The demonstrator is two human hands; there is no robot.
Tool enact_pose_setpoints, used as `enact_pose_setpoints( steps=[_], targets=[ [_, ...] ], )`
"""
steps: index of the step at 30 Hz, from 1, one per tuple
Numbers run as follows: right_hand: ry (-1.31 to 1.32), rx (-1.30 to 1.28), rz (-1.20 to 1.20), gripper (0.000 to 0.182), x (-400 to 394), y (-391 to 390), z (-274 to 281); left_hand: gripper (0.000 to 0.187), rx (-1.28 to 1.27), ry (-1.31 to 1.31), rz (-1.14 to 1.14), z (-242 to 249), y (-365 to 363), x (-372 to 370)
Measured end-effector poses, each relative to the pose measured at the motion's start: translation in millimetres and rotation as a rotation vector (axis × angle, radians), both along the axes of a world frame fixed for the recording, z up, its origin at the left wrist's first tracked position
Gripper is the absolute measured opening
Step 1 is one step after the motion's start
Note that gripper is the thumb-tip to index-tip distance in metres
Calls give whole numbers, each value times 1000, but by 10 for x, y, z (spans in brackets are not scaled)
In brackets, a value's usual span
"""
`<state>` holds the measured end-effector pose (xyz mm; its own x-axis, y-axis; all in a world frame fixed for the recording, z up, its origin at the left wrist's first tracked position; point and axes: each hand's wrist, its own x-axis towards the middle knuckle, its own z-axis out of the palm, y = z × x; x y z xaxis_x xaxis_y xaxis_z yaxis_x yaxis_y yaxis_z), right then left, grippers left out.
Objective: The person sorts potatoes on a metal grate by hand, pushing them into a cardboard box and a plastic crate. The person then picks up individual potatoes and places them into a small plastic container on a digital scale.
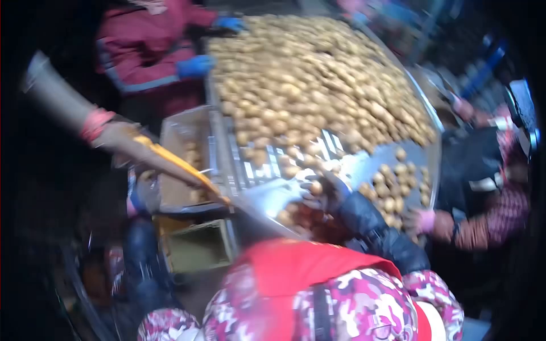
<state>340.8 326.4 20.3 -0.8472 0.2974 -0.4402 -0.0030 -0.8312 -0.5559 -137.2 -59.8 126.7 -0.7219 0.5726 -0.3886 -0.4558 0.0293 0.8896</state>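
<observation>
Many potatoes (307, 74) cover a wide sorting table with a slatted metal part (273, 165) at its near side. My right hand (324, 190), gloved and with a dark sleeve, reaches over the table's near end. Its fingers look spread, right at a few potatoes (293, 213) lying by the slats. Motion smears the view. My left hand (147, 196), also gloved, is low at the left, beside a lined box (170, 136) with potatoes inside. The fingers of that hand are blurred and partly hidden.
An open crate (196, 247) stands in front of the lined box. A yellow-edged bar (176, 162) slants across the left. A person in a maroon jacket (145, 51) works at the far left with blue gloves. Another person's gloved hand (421, 220) is near potatoes at the right edge.
</observation>
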Motion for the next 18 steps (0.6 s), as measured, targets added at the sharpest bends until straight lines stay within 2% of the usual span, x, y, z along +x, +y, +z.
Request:
enact_pose_setpoints(
  steps=[1,2,3,5,6,8,9,11,12,13,14,15,17,18],
  targets=[
    [57,91,-12,77,-163,38,81,42,-154,148,-194,-93,190,477],
    [181,-38,-18,81,-151,75,-74,43,-287,229,-389,-150,394,971],
    [297,-174,-12,85,-133,106,-229,43,-342,146,-500,-192,630,1401],
    [147,164,-101,85,-185,-242,444,36,-455,-150,-525,-69,1235,2156],
    [134,148,-108,85,-218,-274,515,40,-196,-320,-626,-622,1281,2139],
    [108,274,-51,78,-274,-228,419,44,84,-379,-630,-818,1474,2417],
    [95,337,-25,74,-301,-206,372,43,92,-281,-550,-364,1712,2791],
    [21,786,73,57,-246,-185,279,40,192,-280,-556,46,1949,3077],
    [-27,1023,109,49,-202,-203,258,40,203,-129,-622,18,1987,3047],
    [-132,1155,164,49,-174,-173,397,41,214,25,-673,-11,2026,3017],
    [-237,1284,225,50,-148,-138,534,42,178,330,-775,-326,2033,2840],
    [-390,1328,302,58,-104,-162,771,42,125,363,-813,-477,1959,2709],
    [-163,1811,584,60,-39,-12,128,43,23,432,-893,-782,1811,2447],
    [-117,1920,539,60,67,-28,289,41,18,255,-848,-886,1622,2347]
  ],
)
